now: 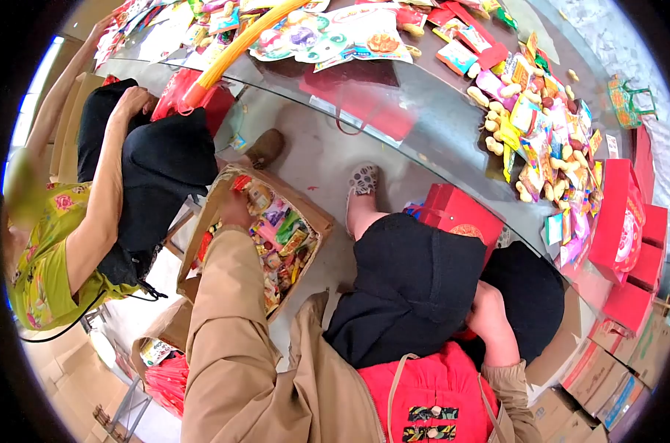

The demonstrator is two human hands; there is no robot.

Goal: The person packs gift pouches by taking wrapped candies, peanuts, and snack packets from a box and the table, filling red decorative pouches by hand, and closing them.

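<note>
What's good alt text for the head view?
A person's left hand reaches into an open brown cardboard box of colourful wrapped snacks; their right hand is by black clothing. Bright packets and unshelled peanuts lie on a see-through table.

Outstretched left arm, bent right arm, right grip curled

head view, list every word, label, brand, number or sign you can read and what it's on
No text can be read with certainty.
Colourful wrapped snacks in the open brown cardboard box: print too small
White printed plastic packaging: blurred
Stacked brown cardboard cartons: print blurred
Upright red box with pale emblem: too small
Small white rectangular label: too small
</note>
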